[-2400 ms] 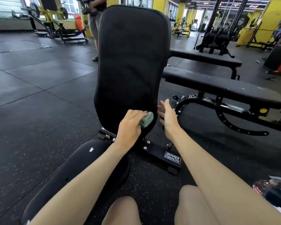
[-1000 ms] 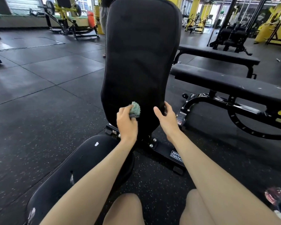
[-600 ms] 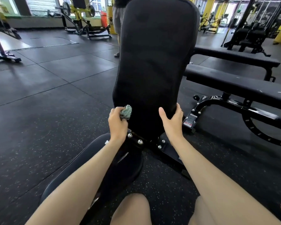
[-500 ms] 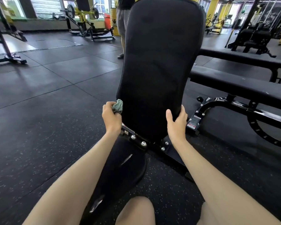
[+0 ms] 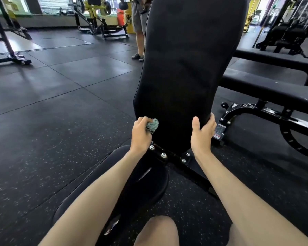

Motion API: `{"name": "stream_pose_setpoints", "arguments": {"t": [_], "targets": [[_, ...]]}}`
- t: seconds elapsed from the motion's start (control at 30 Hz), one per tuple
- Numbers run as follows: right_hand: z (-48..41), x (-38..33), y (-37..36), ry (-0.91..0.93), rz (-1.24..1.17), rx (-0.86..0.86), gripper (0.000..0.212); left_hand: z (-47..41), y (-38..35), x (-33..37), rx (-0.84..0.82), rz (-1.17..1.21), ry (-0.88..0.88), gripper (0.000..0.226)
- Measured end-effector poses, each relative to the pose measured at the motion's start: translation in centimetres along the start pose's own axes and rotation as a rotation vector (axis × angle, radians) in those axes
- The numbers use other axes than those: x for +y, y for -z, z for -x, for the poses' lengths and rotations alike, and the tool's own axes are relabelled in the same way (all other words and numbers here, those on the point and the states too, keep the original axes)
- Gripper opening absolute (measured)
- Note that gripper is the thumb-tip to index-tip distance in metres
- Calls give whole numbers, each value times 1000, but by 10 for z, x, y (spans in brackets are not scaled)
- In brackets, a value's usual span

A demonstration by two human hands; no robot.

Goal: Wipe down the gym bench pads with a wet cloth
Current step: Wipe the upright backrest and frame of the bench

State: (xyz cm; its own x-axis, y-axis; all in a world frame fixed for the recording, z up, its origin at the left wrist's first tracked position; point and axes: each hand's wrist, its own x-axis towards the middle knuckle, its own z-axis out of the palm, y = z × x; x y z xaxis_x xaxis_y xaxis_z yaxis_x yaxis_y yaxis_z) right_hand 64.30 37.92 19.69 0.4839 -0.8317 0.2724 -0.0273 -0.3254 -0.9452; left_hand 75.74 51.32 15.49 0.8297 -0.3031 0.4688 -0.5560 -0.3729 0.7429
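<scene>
While right fingers (image 5: 196,122) grip the base of the tall black back pad (image 5: 185,59), left fingers (image 5: 140,121) clutch a bunched teal cloth (image 5: 153,124) there; its length rises above.

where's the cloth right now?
Head view, centre-left: the teal cloth is bunched in the left hand, at the lower left edge of the upright back pad, just above the bolted bracket. The right hand grips the pad's opposite edge.
</scene>
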Motion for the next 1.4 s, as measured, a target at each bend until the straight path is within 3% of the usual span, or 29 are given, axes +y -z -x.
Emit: {"name": "stream_pose_setpoints", "arguments": {"t": [0.07, 0.17, 0.33, 0.47, 0.6, 0.67, 0.83, 0.9, 1.0, 1.13, 1.27, 1.33, 1.4], "targets": [[1, 0, -1, -3, 3, 4, 48, -7, 9, -1, 86, 73, 67, 49], [1, 0, -1, 3, -1, 10, 49, -33, 21, -2, 282, 157, 332, 45], [0, 3, -1, 9, 4, 4, 53, -52, 5, -4, 283, 177, 456, 47], [1, 2, -2, 16, 3, 18, 56, -30, -12, 1, 265, 72, 365, 44], [1, 1, -2, 3, 1, 21, 57, 5, -7, -8, -36, -35, 16, 46], [1, 2, -1, -1, 1, 12, 57, 8, 2, -16, -113, -41, -73, 47], [1, 2, -1, 10, -10, 4, 54, -33, 27, -20, 223, 89, 257, 41], [0, 2, 0, 6, -21, -9, 55, -48, 27, -16, 271, 129, 337, 43], [0, 2, 2, -8, -52, -24, 57, -47, 7, -1, 283, 141, 320, 49], [2, 2, 1, -1, -45, -2, 57, -6, -22, 4, 180, 30, 128, 46], [1, 2, 1, 0, -42, 2, 56, 30, -16, -8, -208, -94, -250, 48], [0, 3, 1, 2, -45, -5, 56, 29, -6, -12, -287, -82, -265, 49], [0, 3, 1, 3, -44, -10, 56, 17, 3, -12, -130, 31, -79, 48]]}}
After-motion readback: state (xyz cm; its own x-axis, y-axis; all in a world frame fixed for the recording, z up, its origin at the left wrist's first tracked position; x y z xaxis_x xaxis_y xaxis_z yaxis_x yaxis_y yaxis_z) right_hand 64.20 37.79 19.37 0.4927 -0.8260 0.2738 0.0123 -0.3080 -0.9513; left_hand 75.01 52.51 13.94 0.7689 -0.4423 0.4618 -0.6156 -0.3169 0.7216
